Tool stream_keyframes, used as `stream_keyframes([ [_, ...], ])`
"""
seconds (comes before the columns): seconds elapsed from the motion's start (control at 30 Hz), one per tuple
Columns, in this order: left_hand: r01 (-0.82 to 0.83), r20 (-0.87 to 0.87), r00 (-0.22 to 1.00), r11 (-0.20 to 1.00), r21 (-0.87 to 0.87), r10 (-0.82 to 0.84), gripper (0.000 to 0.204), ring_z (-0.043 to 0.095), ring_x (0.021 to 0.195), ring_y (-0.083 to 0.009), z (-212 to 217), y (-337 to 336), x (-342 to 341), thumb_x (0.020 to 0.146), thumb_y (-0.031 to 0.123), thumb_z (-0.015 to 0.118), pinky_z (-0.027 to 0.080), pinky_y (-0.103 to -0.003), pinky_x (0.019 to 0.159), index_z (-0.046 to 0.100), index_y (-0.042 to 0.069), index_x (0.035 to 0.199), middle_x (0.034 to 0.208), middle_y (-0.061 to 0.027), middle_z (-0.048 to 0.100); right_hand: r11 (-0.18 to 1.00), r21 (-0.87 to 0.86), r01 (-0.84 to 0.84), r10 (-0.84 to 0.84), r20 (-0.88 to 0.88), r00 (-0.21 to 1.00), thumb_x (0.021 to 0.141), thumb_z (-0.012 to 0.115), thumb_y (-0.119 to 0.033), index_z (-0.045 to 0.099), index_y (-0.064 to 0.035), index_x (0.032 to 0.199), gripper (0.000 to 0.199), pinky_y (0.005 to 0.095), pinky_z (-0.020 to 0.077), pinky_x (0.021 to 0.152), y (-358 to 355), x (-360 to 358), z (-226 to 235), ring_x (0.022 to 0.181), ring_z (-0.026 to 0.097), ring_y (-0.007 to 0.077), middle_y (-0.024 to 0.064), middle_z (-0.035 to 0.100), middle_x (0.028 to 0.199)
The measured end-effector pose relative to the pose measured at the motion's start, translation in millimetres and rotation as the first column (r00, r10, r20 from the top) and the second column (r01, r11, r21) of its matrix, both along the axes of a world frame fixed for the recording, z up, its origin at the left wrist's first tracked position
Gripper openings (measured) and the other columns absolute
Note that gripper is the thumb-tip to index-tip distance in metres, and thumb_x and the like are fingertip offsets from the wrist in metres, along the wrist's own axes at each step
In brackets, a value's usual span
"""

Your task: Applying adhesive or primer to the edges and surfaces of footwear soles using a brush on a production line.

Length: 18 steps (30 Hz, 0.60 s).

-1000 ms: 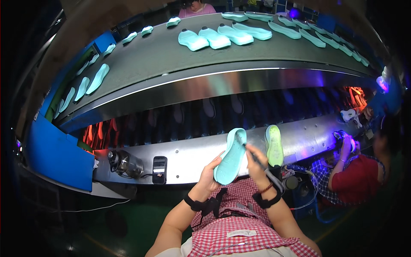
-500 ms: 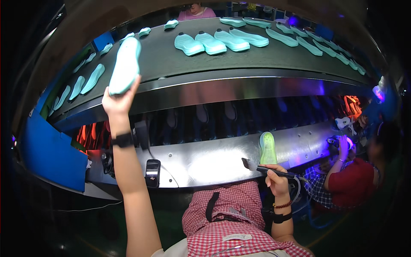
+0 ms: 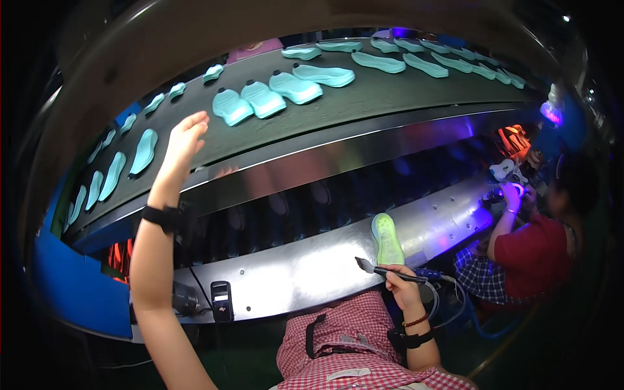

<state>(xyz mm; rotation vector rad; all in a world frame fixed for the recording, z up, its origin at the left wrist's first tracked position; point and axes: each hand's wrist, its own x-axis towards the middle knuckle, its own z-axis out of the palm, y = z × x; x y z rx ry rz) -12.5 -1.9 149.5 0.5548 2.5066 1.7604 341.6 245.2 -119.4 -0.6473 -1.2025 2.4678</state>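
Brush (image 3: 378,270) | pointing left, slightly up; long axis slanting | right grip (image 3: 405,290) pinching it | left grip (image 3: 185,142) seemingly spread

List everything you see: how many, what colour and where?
Conveyor belt: one, dark grey, across the top
Shoe midsoles: over twenty, mint, on the belt
Metal ledge: one, silver, below the belt
Shoe sole: one, yellow-green, on the ledge
Brush: one, mostly black, low, right of centre
Phone-like device: one, black, left on ledge
Container: one, dark, beside the device, partly hidden
Panel: one, blue, left
Co-worker: one, red top, right side
Checked apron: one, red-and-white, bottom
Wrist straps: two, black, one per arm
Bracelet: one, dark red, beside right strap
Left fingers: one set, bare, over the belt, holding nothing
Right fingers: one set, bare, around the brush
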Motion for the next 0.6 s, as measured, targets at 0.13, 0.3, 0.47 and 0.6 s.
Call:
stream_keyframes([
  [0.13, -0.007, -0.24, 0.967, 0.927, -0.375, -0.09, 0.057, 0.032, 0.127, -0.0272, 6, 22, -47, 0.082, 0.022, 0.051, 0.024, -0.037, 0.104, 0.034, 0.005, 0.133, 0.136, -0.0148, 0.037, 0.998, -0.066, -0.015, 0.013, -0.035, 0.999, 0.079, 0.059, 0.003, 0.058, 0.0039, 0.098, 0.02, 0.0185, 0.0461, 0.064, -5, 0, -15, 0.072, 0.055, 0.0082, 0.0126, 0.061, 0.1],
  [0.3, -0.114, -0.281, 0.945, 0.642, -0.759, -0.165, 0.059, 0.031, 0.126, -0.0355, -11, 46, -60, 0.08, 0.023, 0.053, 0.024, -0.038, 0.105, 0.034, 0.01, 0.134, 0.133, -0.0187, 0.039, 0.999, -0.038, 0.012, -0.012, -0.003, 1.0, 0.077, 0.06, 0.006, 0.058, 0.0036, 0.098, 0.022, 0.019, 0.0469, 0.066, -7, 0, -21, 0.072, 0.056, 0.0088, 0.012, 0.062, 0.099],
  [0.47, -0.211, -0.433, 0.866, 0.602, -0.77, -0.25, 0.036, 0.057, 0.096, -0.0338, -25, 14, -87, 0.078, 0.029, 0.059, 0.044, -0.037, 0.084, 0.06, 0.0, 0.099, 0.099, -0.0196, 0.061, 0.998, 0.015, -0.054, 0.053, 0.052, 0.997, 0.077, 0.062, -0.001, 0.062, 0.0004, 0.096, 0.019, 0.0168, 0.0439, 0.06, -2, -2, -14, 0.068, 0.054, 0.0068, 0.0032, 0.061, 0.081],
  [0.6, -0.11, -0.42, 0.853, 0.679, -0.726, -0.31, 0.022, 0.051, 0.068, -0.0195, -31, 2, -59, 0.074, 0.017, 0.063, 0.042, -0.03, 0.067, 0.053, -0.002, 0.075, 0.072, -0.0111, 0.053, 0.985, 0.174, -0.016, 0.003, 0.073, 0.997, 0.077, 0.066, -0.012, 0.063, -0.0004, 0.095, 0.021, 0.0168, 0.0376, 0.058, 14, -5, -21, 0.065, 0.049, 0.0046, -0.0009, 0.059, 0.076],
])
